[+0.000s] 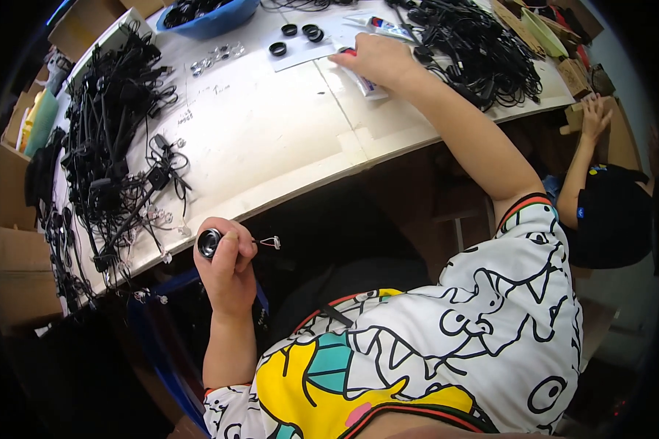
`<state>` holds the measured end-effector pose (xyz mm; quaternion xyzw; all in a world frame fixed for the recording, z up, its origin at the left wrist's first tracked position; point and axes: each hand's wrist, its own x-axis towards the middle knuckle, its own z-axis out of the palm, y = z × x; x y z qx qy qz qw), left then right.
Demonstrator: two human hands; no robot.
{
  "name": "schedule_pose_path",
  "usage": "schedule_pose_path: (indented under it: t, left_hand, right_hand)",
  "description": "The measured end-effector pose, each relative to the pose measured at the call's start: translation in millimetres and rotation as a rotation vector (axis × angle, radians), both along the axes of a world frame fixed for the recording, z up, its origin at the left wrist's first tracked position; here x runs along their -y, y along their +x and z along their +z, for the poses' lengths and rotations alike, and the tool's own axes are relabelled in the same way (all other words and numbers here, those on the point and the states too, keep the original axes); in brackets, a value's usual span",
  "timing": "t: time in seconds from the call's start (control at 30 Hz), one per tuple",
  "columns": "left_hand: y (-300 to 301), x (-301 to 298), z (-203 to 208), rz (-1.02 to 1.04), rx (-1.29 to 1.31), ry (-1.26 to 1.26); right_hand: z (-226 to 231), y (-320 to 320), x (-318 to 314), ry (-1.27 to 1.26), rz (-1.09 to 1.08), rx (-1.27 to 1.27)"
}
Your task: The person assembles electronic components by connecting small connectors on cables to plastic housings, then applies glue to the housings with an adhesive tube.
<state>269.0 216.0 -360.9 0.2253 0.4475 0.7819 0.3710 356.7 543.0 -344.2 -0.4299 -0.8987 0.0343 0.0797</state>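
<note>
My left hand (228, 267), in front of the table's near edge, is closed round a small black round part (209, 243) with a glassy, lens-like front. Thin wires with a small white connector (272, 242) stick out from the far side of that fist. Across the table, my right hand (383, 60) has its fingers round a white tube (370, 89) lying at the sheet's edge; some red shows by the fingers. Left of this hand, several black rings (277, 49) sit on a pale sheet (300, 61). A second white-and-blue tube (389, 28) lies just beyond the hand.
Black cables are heaped at the left (99, 161) and at the far right (483, 55) of the white table (271, 139). A blue basin (216, 22) and small clear pieces (216, 58) stand toward the back. At the right, another person's hand (597, 117) reaches to a cardboard box.
</note>
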Motion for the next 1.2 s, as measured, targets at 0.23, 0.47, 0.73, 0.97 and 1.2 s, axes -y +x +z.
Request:
schedule_pose_path:
  t: [0.23,0.47,0.73,0.97,1.2]
  left_hand:
    - [-12.9,4.8,-6.5,-0.004,-0.204,-0.297]
    - [-17.0,22.2,-28.7,-0.120,-0.350,-0.287]
    - [-17.0,34.9,-38.3,-0.198,-0.613,-0.185]
    - [-16.5,41.4,-43.3,-0.256,-0.590,-0.189]
    - [-13.1,40.5,-47.5,-0.199,-0.622,-0.124]
  right_hand:
    - [-1.8,-3.5,28.9,-0.323,0.402,-0.368]
    - [29.0,21.2,167.2,-1.656,0.486,-0.322]
    - [15.6,25.2,185.3,-1.817,0.332,-0.147]
    - [11.0,26.1,200.4,-1.987,0.295,-0.141]
    - [10.5,23.1,207.2,-1.830,0.229,-0.117]
